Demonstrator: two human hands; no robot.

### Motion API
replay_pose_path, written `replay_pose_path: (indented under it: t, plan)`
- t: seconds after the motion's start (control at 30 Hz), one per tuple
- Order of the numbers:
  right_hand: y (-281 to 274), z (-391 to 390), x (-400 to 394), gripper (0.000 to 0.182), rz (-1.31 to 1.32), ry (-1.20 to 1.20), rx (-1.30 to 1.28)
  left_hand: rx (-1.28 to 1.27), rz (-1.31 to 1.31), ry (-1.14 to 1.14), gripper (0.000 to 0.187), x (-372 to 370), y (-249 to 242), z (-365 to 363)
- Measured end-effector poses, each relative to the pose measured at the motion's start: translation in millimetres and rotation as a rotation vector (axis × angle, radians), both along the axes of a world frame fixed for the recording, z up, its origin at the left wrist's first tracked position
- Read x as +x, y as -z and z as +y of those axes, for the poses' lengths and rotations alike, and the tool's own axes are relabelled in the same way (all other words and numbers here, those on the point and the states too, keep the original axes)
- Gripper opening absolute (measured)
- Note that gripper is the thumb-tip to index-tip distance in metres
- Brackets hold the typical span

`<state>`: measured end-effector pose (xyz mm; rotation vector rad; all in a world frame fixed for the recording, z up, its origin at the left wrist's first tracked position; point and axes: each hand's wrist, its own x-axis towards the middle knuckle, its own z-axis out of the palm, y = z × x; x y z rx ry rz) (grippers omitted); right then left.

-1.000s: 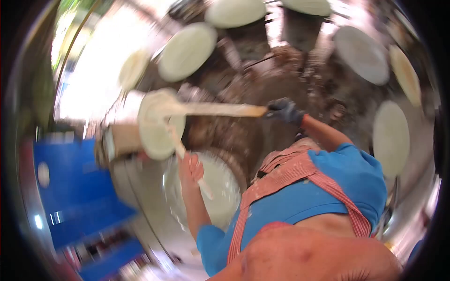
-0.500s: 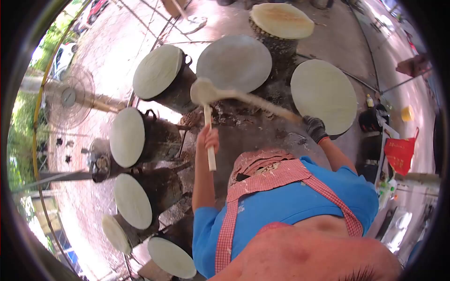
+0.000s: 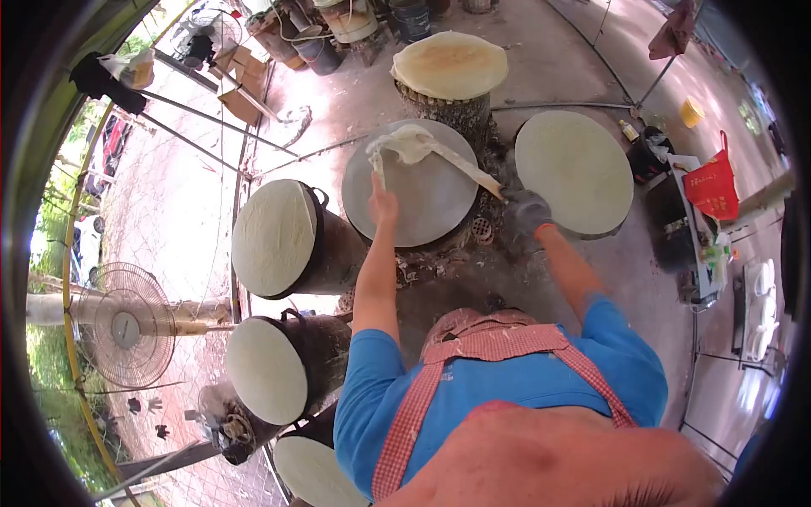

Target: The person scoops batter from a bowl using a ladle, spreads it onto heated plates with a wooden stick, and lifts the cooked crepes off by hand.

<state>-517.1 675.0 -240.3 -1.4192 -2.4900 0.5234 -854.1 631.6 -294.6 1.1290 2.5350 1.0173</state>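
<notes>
My left hand (image 3: 383, 203) is bare and wrapped round a short wooden tool (image 3: 378, 171) coated in pale batter, over the left part of a round grey griddle (image 3: 418, 198). My right hand (image 3: 528, 213), in a dark glove, grips the end of a long wooden handle (image 3: 473, 171) just right of the griddle. A mass of wet batter (image 3: 410, 144) covers the handle's far end and touches the short tool above the griddle's upper part. The griddle's surface shows bare grey.
A griddle with a pale sheet (image 3: 574, 173) stands at the right. Other covered griddles (image 3: 274, 239) line the left. Pale flat sheets (image 3: 450, 66) lie on a stand beyond. A fan (image 3: 127, 325) is at far left, a red bag (image 3: 712, 188) at right.
Both hands have moved forward, bringing the two tools and the batter from the griddle's near edge to above it. The view has shifted, showing more buckets at the top.
</notes>
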Motion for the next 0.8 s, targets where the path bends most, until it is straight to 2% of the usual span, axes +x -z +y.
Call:
replay_pose_path:
  t: [0.07, 0.1, 0.17, 0.2, 0.27, 0.3, 0.33, 0.37, 0.4, 0.47, 0.53, 0.57, 0.6, 0.63, 0.67, 0.7, 0.73, 0.77, 0.8]
  plan:
    - [39.7, 8.9, 0.6, 0.029, 0.785, 0.089, -0.527, -0.212, 0.162, 0.021, 0.069, 8.1, -50.4, -21.5]
    - [45.9, 10.8, -15.9, 0.029, 0.768, 0.086, -0.516, -0.201, 0.145, 0.019, 0.069, 3.0, -50.1, -15.8]
    - [58.9, -0.6, -56.7, 0.028, 0.486, 0.013, 0.056, -0.193, 0.158, 0.118, 0.069, -6.3, -46.1, -11.0]
    - [70.9, 6.6, -53.9, 0.028, 0.482, 0.012, 0.047, -0.201, 0.153, 0.116, 0.069, -3.5, -55.3, -10.0]
    - [87.4, 26.8, -63.0, 0.036, 0.013, 0.052, 0.108, 0.132, -0.087, 0.106, 0.068, -13.4, -82.2, -4.8]
    - [-33.9, -6.6, -70.2, 0.037, 0.080, 0.244, -0.054, 0.120, -0.070, 0.113, 0.068, -24.8, -88.5, -8.1]
    - [3.1, -0.9, -79.5, 0.037, 0.094, 0.258, -0.075, 0.326, -0.012, 0.149, 0.069, -35.8, -92.8, -17.0]
    - [60.8, 19.5, -87.6, 0.037, 0.475, 0.248, -0.232, 0.542, 0.036, 0.188, 0.069, -43.4, -98.0, -23.4]
    - [94.4, 30.2, -87.6, 0.036, 0.851, 0.234, -0.380, 0.419, -0.267, 0.149, 0.066, -50.5, -101.8, -39.9]
    - [77.0, 12.4, -143.4, 0.033, 0.468, 0.225, -0.167, 0.446, -0.195, 0.267, 0.065, -40.3, -102.8, -82.9]
    - [31.9, 14.3, -151.5, 0.037, 0.155, 0.035, -0.110, 0.127, -0.577, 0.164, 0.064, -35.2, -67.7, -134.1]
    - [20.3, 22.3, -134.9, 0.039, 0.166, -0.011, -0.047, 0.071, -0.566, 0.154, 0.064, -23.4, -67.3, -164.2]
    - [18.5, 30.9, -115.5, 0.041, 0.186, -0.055, 0.024, 0.022, -0.543, 0.149, 0.064, -11.4, -69.8, -191.4]
    - [39.4, 33.8, -103.5, 0.041, 0.203, -0.040, 0.022, 0.027, -0.443, 0.155, 0.065, -13.1, -40.4, -221.1]
    - [71.1, 35.6, -91.1, 0.040, 0.583, 0.041, -0.254, 0.038, -0.345, 0.165, 0.065, -16.7, -11.9, -242.6]
    - [87.4, 37.2, -81.2, 0.041, 0.953, 0.117, -0.525, 0.040, -0.343, 0.183, 0.065, -10.6, -11.0, -248.8]
    - [86.5, 18.6, -103.1, 0.041, 0.960, 0.143, -0.524, 0.035, -0.491, 0.122, 0.065, -5.1, -12.6, -260.4]
    - [81.3, -9.1, -147.4, 0.037, 0.577, 0.201, -0.218, 0.022, -0.639, 0.054, 0.065, -2.6, -14.6, -271.2]
    - [78.2, -23.4, -166.7, 0.034, 0.172, 0.233, 0.082, 0.011, -0.648, 0.062, 0.065, 0.2, -13.6, -271.0]
